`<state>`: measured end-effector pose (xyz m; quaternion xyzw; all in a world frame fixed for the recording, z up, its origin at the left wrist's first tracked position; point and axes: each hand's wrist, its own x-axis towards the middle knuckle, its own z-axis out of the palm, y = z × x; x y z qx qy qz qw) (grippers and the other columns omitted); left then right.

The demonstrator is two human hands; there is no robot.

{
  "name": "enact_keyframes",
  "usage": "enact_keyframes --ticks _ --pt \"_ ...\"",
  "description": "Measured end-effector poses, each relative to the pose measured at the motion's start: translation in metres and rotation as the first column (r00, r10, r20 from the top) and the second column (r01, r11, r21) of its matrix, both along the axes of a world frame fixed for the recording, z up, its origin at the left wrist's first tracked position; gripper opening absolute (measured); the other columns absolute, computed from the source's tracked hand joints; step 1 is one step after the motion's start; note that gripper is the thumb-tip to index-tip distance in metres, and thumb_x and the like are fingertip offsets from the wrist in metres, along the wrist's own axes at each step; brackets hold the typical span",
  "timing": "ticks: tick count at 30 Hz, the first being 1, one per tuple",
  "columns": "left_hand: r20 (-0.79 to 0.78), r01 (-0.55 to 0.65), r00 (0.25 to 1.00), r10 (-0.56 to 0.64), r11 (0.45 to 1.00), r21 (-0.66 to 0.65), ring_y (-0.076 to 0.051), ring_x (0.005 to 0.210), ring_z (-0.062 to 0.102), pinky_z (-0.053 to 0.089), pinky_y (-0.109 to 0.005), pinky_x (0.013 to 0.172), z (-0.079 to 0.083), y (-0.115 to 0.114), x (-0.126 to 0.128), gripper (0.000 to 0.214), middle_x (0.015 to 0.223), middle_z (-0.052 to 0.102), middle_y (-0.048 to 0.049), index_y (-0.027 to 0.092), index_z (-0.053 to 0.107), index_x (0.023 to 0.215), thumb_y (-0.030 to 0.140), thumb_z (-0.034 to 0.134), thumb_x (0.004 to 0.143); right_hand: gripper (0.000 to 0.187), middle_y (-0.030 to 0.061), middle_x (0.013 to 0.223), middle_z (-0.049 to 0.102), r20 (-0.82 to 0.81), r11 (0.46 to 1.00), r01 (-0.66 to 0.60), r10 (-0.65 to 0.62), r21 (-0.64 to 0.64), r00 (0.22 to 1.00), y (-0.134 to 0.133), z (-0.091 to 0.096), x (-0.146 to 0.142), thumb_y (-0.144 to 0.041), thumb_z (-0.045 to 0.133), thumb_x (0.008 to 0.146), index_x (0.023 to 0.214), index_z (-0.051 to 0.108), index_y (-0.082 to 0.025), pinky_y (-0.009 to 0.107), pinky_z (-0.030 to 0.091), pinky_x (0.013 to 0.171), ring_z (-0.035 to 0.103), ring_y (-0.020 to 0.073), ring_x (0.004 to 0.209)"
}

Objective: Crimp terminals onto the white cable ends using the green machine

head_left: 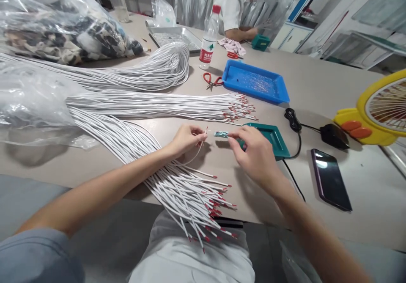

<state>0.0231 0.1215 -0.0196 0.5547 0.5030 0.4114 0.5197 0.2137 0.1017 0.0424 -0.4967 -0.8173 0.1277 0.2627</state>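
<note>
My left hand (187, 140) pinches a single white wire (203, 138) near its red-tipped end, which points up and to the right. My right hand (255, 154) pinches a small light-blue connector piece (221, 134) held level, a short gap right of the wire tip. Below my hands a bundle of white wires with red ends (187, 194) fans over the table's front edge toward my lap. A second bundle of the same wires (165, 105) lies across the table behind my hands. A small green tray (275, 139) sits partly under my right hand.
A blue tray (255, 82), red pliers (212, 80) and a water bottle (209, 39) stand further back. A phone (331, 185), black cable (293, 122) and yellow fan (377, 114) lie right. Plastic bags (47, 25) fill the left. Another person (244, 8) sits opposite.
</note>
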Motion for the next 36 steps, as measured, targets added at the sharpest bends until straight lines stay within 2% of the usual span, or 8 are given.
enact_keyframes --ticks 1,3,7,13,17,21,31,36 --pt "0.008 0.005 1.0 -0.005 1.0 -0.006 -0.009 0.046 0.052 0.039 -0.018 0.046 -0.001 0.001 0.0 0.018 0.054 0.059 -0.0013 0.007 0.065 0.076 0.025 0.064 0.071 0.015 0.0093 0.089 0.061 0.191 0.995 0.009 -0.028 0.104 0.981 0.004 0.001 0.0 -0.023 0.05 0.086 0.087 0.064 -0.017 0.032 0.037 0.067 0.052 0.0221 0.085" --pt "-0.006 -0.009 1.0 0.009 0.999 0.032 -0.009 0.047 0.053 0.04 -0.018 0.047 -0.004 0.002 -0.001 0.026 0.055 0.059 -0.0011 0.006 0.066 0.089 0.024 0.066 0.07 0.017 0.0125 0.096 0.061 0.476 0.98 -0.023 -0.075 0.196 0.876 0.011 0.0 0.0 -0.023 0.049 0.086 0.089 0.065 -0.015 0.036 0.036 0.075 0.051 0.0259 0.093" --pt "0.035 0.0 0.999 -0.004 0.996 0.093 -0.008 0.045 0.052 0.042 -0.018 0.048 -0.006 0.001 -0.001 0.039 0.054 0.058 0.001 0.008 0.062 0.109 0.019 0.064 0.072 0.026 0.0164 0.099 0.061 0.703 0.97 -0.082 -0.105 0.227 0.704 0.02 -0.012 0.001 -0.032 0.047 0.089 0.094 0.063 -0.012 0.038 0.033 0.078 0.049 0.0285 0.096" --pt "0.104 0.056 0.993 -0.063 0.996 0.073 -0.006 0.041 0.05 0.039 -0.015 0.043 -0.009 0.004 0.0 0.031 0.049 0.055 0.0026 0.008 0.062 0.104 0.014 0.062 0.073 0.024 0.0159 0.102 0.06 0.776 0.964 -0.154 -0.074 0.217 0.626 0.032 -0.024 0.004 -0.03 0.05 0.086 0.098 0.06 -0.012 0.04 0.029 0.085 0.047 0.0286 0.101" --pt "0.095 0.052 0.994 -0.058 0.997 0.065 -0.004 0.039 0.047 0.038 -0.014 0.042 -0.01 0.005 0.0 0.029 0.051 0.056 0.0029 0.009 0.064 0.098 0.012 0.065 0.069 0.023 0.0153 0.1 0.061 0.802 0.973 -0.173 -0.023 0.156 0.596 0.04 -0.023 0.003 -0.028 0.048 0.086 0.094 0.061 -0.012 0.042 0.027 0.087 0.048 0.0288 0.099" --pt "0.124 0.06 0.991 -0.057 0.998 -0.022 -0.004 0.037 0.046 0.038 -0.015 0.04 -0.005 0.004 -0.001 0.032 0.051 0.058 0.0016 0.007 0.065 0.098 0.013 0.069 0.067 0.02 0.0157 0.094 0.062 0.819 0.969 -0.227 0.047 0.102 0.571 0.042 -0.02 -0.001 -0.023 0.049 0.085 0.087 0.063 -0.009 0.04 0.028 0.084 0.049 0.0285 0.097" --pt "0.112 0.06 0.993 -0.043 0.986 -0.158 -0.006 0.038 0.048 0.036 -0.017 0.039 -0.001 0.002 -0.002 0.038 0.049 0.061 -0.0017 0.004 0.065 0.1 0.013 0.074 0.064 0.02 0.0147 0.089 0.064 0.815 0.956 -0.283 0.103 0.077 0.57 0.035 -0.019 -0.011 -0.02 0.047 0.086 0.083 0.064 -0.009 0.038 0.029 0.084 0.052 0.0277 0.092" --pt "0.108 0.07 0.993 -0.052 0.983 -0.171 -0.007 0.038 0.049 0.036 -0.018 0.039 -0.003 0.003 -0.002 0.038 0.052 0.062 -0.0027 0.004 0.064 0.1 0.013 0.073 0.065 0.02 0.0161 0.092 0.064 0.808 0.956 -0.284 0.113 0.069 0.579 0.034 -0.019 -0.011 -0.021 0.048 0.086 0.086 0.063 -0.008 0.039 0.029 0.086 0.053 0.0275 0.093"
